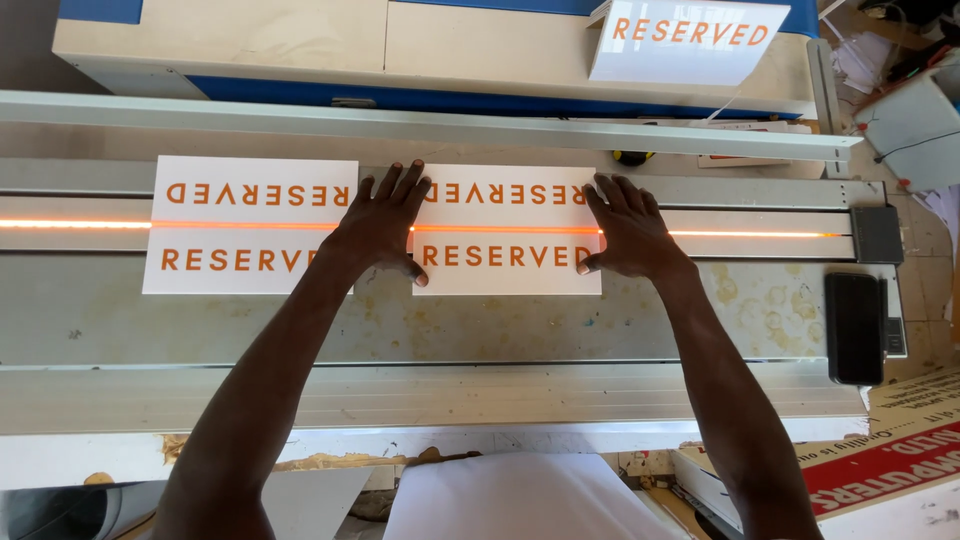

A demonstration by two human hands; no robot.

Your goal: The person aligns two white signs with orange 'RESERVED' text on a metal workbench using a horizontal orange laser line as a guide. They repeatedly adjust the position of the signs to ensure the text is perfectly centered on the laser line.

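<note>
Hands flat, fingers spread | left [378, 225], right [628, 230] pressing white sign [505, 228] edges

Both arms stretched forward, bare to above the elbow. Left hand [380, 225] flat, palm down, fingers [398, 182] spread, pressing the left edge of the white sheet [505, 230]. Right hand [628, 232] flat likewise on its right edge, fingers together, thumb tucked inward.

Both forearms bare, no sleeves; left hand [380, 225], right hand [628, 232] ungloved.
</note>
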